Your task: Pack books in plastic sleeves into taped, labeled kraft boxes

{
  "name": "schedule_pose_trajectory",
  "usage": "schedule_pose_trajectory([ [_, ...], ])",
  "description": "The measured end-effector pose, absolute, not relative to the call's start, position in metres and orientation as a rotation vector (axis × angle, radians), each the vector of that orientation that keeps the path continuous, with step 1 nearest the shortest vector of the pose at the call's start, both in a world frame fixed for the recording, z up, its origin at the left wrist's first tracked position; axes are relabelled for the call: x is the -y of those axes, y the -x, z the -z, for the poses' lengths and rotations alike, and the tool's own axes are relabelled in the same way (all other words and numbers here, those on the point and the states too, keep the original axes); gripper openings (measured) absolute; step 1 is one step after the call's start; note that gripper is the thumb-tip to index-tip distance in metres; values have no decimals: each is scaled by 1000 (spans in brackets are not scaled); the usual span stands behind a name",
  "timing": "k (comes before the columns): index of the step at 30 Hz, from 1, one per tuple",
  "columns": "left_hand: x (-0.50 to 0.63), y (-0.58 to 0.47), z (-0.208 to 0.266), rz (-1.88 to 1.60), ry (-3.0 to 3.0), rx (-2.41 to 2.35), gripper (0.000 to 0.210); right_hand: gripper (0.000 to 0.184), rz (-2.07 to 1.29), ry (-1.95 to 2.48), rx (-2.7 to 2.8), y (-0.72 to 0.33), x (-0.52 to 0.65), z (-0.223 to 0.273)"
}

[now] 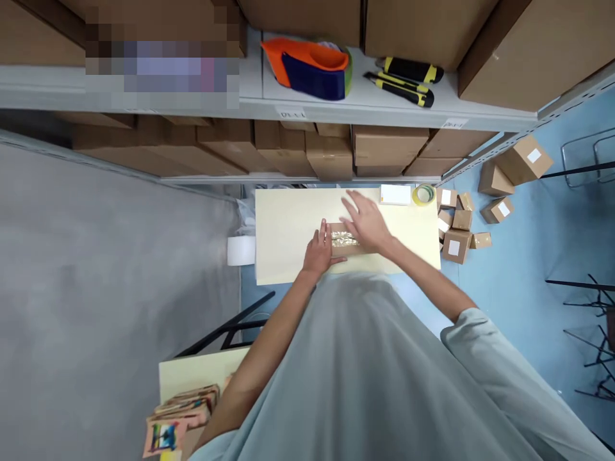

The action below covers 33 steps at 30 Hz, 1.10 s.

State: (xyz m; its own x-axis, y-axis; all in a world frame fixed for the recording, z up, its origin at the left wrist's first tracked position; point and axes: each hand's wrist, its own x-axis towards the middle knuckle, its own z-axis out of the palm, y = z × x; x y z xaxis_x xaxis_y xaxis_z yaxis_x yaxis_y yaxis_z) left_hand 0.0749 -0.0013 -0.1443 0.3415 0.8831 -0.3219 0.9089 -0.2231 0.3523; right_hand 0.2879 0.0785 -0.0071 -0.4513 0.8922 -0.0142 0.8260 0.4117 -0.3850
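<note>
Two hands sit at opposite ends of the cardboard box point(343, 251), and what matters to me is its long axis: it runs left to right, roughly parallel to the near edge of the tabletop point(283, 218), with a shiny, crinkled strip of tape point(343, 239) along its upper face. I have the box close to that near edge, around the middle of its length.

My left hand point(318, 251) is against the box's left end, its fingers reaching toward the far side and its thumb stretched out by the near side; I can't tell whether it grips or merely steadies. My right hand point(368, 221) is over the right end, fingers spread wide toward the far edge, with nothing visible held in it. Its palm hides that end, so I can't judge contact there. Both hands are about equally near; from the right one, the exposed tape lies to the left.

Toward the far right corner I see a white carton point(395, 194) and, just beside it, a roll of yellow tape point(423, 194). The tabletop's left half is mostly bare. Beyond the far edge stands the shelving point(408, 110); cartons point(456, 245) lie past the right edge.
</note>
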Motion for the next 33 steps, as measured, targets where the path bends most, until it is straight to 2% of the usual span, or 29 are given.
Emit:
schedule_pose_trajectory([
  [2, 1, -75, 143, 87, -2104, -1575, 121, 46, -683, 1567, 2344, -308, -31, 50],
  [5, -1, -76, 141, 93, -2076, -1565, 124, 50, -700, 1829, 1870, -347, 16, 94],
  [8, -2, -77, 136, 16, -2038, -1580, 124, 56, -721, 2010, 1340, -386, 38, 116],
  [12, 1, -85, 128, -160, -1955, -1675, 118, 57, -1055, 1999, 900, -412, 42, 134],
  [15, 6, -103, 122, -191, -1980, -1644, 105, 54, -1272, 1912, 768, -412, 36, 145],
  [20, 15, -148, 120, -126, -2090, -1459, 91, 55, -1398, 1914, 618, -407, 25, 155],
  [26, 22, -171, 121, -140, -2119, -1456, 89, 54, -1648, 1805, 418, -412, 21, 158],
  [33, 28, -172, 119, -135, -2100, -1472, 90, 38, -1601, 1737, 447, -412, 24, 155],
])
